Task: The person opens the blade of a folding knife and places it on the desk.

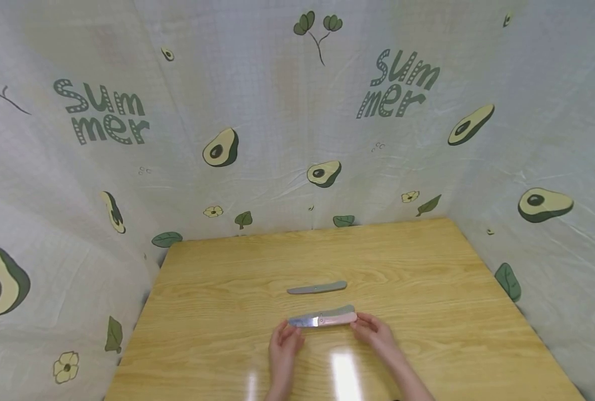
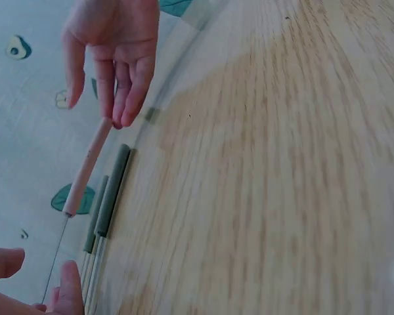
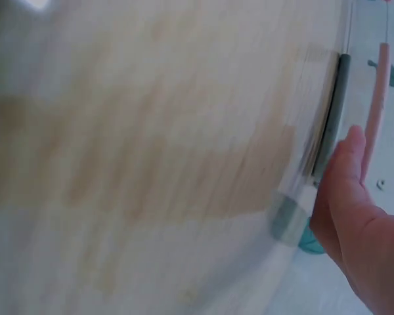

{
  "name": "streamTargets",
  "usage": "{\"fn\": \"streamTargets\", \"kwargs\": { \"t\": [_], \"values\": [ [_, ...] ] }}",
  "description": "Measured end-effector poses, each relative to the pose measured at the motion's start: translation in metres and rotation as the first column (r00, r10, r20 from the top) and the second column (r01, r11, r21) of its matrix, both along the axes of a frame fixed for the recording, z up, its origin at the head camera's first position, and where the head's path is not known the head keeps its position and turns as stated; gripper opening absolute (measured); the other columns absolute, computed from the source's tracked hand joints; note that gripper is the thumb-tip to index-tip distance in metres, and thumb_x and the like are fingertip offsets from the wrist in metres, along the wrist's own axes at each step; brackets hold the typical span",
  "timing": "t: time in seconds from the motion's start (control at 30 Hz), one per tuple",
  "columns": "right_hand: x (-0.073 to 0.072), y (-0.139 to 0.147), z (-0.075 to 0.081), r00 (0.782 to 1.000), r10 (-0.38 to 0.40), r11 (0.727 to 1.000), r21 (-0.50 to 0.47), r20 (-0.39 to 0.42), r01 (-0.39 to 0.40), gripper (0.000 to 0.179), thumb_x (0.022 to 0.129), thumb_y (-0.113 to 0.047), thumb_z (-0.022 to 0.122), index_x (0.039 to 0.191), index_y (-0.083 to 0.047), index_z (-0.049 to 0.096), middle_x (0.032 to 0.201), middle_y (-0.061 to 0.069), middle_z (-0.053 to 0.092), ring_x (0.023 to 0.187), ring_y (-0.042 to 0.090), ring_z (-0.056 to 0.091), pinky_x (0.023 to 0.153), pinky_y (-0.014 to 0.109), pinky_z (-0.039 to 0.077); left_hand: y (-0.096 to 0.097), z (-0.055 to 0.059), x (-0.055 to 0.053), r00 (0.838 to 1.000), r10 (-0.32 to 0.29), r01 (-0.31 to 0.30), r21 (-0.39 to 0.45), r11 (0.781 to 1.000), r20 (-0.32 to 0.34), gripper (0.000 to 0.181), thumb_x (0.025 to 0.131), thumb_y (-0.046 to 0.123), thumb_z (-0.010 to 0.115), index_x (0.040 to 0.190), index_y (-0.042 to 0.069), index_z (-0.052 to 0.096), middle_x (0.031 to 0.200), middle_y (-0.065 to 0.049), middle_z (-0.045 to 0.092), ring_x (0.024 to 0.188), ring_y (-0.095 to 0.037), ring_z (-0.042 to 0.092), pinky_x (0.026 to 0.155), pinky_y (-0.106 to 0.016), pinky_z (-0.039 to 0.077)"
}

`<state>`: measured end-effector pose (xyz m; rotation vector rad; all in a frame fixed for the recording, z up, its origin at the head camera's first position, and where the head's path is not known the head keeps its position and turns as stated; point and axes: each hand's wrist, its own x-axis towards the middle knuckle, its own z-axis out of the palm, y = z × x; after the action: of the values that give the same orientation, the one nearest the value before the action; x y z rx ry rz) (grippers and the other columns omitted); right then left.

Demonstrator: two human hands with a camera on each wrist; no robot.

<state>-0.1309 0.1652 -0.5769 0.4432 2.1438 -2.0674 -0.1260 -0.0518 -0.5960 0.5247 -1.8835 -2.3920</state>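
Note:
A table knife with a pale pink handle (image 1: pixel 339 319) is held level, raised a little off the wooden table (image 1: pixel 217 273). My left hand (image 1: pixel 283 348) holds it by the blade tip, with the shiny blade (image 1: pixel 305 322) pointing left. At the other end, my right hand (image 1: pixel 375 334) holds the butt of the handle with its fingertips. In the left wrist view, the right thumb (image 2: pixel 74 92) stands apart from the handle. Just behind it a green-handled knife (image 1: pixel 345 309) lies partly hidden. Farther back lies a second green-handled knife (image 1: pixel 331 287), parallel to it.
A pale cloth (image 1: pixel 272 100) printed with avocados, leaves and the word "summer" hangs behind and at both sides of the table. Light glares off the tabletop near its front.

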Motion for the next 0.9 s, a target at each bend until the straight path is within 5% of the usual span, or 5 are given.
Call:
{"fn": "streamTargets", "kwargs": {
  "t": [0.17,0.33,0.57,0.8,0.9],
  "values": [
    [0.0066,0.0057,-0.0037,0.995,0.099,0.993,0.065,0.016,-0.100,0.058,0.088,-0.008,0.069,0.131,0.021,0.043,0.119,0.029,0.058,0.095,0.027,0.064,0.082,0.038,0.060,-0.0060,-0.0021,0.0010,0.996,-0.040,0.048,-0.105,0.993,0.076,0.057,0.088,0.002,0.066,0.134,-0.019,0.041,0.105,-0.018,0.057,0.087,-0.017,0.062,0.082,-0.025,0.059],
    [0.0075,0.0057,-0.0042,0.993,0.116,0.989,0.090,0.028,-0.118,0.058,0.086,-0.006,0.069,0.129,0.024,0.043,0.115,0.027,0.059,0.092,0.024,0.063,0.078,0.037,0.060,-0.0092,-0.0023,0.0011,0.979,-0.099,0.134,-0.196,0.971,0.177,0.065,0.086,0.008,0.069,0.135,-0.021,0.038,0.099,-0.016,0.056,0.087,-0.018,0.063,0.079,-0.024,0.059],
    [0.0065,0.0037,-0.0020,0.987,0.152,0.975,0.155,0.048,-0.157,0.053,0.087,-0.005,0.067,0.124,0.026,0.045,0.105,0.023,0.063,0.083,0.021,0.063,0.071,0.035,0.059,-0.0084,0.0011,0.0031,0.964,-0.183,0.200,-0.072,0.977,0.194,0.067,0.088,-0.003,0.063,0.134,-0.030,0.022,0.095,-0.018,0.054,0.097,-0.030,0.067,0.086,-0.031,0.059],
    [0.0078,0.0059,-0.0016,0.984,0.174,0.971,0.159,0.035,-0.178,0.054,0.089,-0.007,0.067,0.123,0.027,0.044,0.099,0.017,0.063,0.078,0.019,0.062,0.063,0.025,0.056,-0.0066,0.0042,0.0033,0.960,-0.199,0.215,-0.062,0.975,0.199,0.072,0.089,-0.002,0.062,0.135,-0.031,0.016,0.090,-0.014,0.055,0.093,-0.024,0.068,0.085,-0.031,0.059],
    [0.0081,0.0084,-0.0006,0.986,0.160,0.974,0.158,0.042,-0.165,0.057,0.089,-0.009,0.067,0.127,0.026,0.042,0.099,0.016,0.062,0.079,0.020,0.061,0.063,0.025,0.056,-0.0073,0.0061,0.0041,0.960,-0.190,0.216,-0.110,0.970,0.206,0.073,0.090,0.001,0.063,0.137,-0.029,0.015,0.086,-0.011,0.055,0.080,-0.019,0.067,0.075,-0.030,0.062]
  ]
}}
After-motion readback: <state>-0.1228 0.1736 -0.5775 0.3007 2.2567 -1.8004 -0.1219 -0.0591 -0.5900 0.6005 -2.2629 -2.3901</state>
